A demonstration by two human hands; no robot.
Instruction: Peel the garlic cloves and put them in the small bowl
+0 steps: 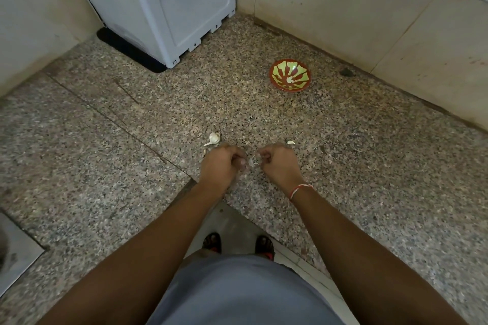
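Over a speckled counter (343, 166), the left hand (220, 163) and right hand (278, 163) curl together around a garlic clove (253, 162), pinching it between fingertips. A garlic bulb (213, 138) lies just beyond the left hand; the bowl (289, 75) sits well apart, near the wall.

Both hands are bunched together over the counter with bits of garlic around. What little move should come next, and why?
Probably keep pulling the skin off the clove pinched between the left hand and the right hand. Papery white bits show between the fingertips, so it looks only partly peeled, and the small bowl farther back on the right looks empty.
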